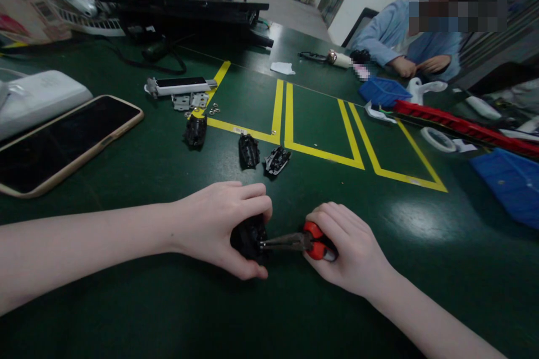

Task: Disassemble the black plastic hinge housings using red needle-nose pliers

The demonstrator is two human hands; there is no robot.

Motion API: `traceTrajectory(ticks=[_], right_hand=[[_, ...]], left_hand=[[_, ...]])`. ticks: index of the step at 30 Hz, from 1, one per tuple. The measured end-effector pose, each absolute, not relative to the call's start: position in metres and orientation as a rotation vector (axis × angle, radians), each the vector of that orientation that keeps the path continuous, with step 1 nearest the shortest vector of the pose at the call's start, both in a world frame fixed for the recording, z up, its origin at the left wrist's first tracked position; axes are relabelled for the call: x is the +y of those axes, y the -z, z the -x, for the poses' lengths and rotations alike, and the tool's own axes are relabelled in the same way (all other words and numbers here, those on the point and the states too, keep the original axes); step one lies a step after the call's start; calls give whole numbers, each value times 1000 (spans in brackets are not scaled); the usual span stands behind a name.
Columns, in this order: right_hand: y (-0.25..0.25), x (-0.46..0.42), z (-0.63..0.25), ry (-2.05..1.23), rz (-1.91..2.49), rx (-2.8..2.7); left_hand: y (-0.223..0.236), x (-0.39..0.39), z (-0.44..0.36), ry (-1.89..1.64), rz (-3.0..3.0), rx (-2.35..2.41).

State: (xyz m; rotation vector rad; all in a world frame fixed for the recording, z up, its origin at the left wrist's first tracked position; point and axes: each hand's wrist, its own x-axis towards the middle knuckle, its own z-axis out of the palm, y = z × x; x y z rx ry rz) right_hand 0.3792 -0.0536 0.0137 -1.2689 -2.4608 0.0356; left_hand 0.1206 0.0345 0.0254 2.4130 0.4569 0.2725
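Observation:
My left hand is wrapped round a black plastic part on the green table, its palm hiding much of it. In my right hand are needle-nose pliers with red-orange handles; their tips touch the right side of that part. Whether the jaws pinch anything there is too small to tell. Beyond my left hand lie three similar dark pieces: one black part at the left, another black part in the middle, and a black part with a lighter edge.
A phone and a white device lie at the left. Metal plates and small rings are near a white-and-black bar. Yellow tape marks the table. Blue bins stand right; a co-worker sits across.

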Motion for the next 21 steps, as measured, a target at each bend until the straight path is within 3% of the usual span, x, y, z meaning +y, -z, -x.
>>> traceTrajectory(ticks=[10,21], right_hand=[[-30,-57,-371,-222,1413,-2472],[-27,-59,-372,-178,1401,-2480]], left_hand=[[-27,30,-119,-353,-2384,508],[-26,33,-120,-298,-2398,489]])
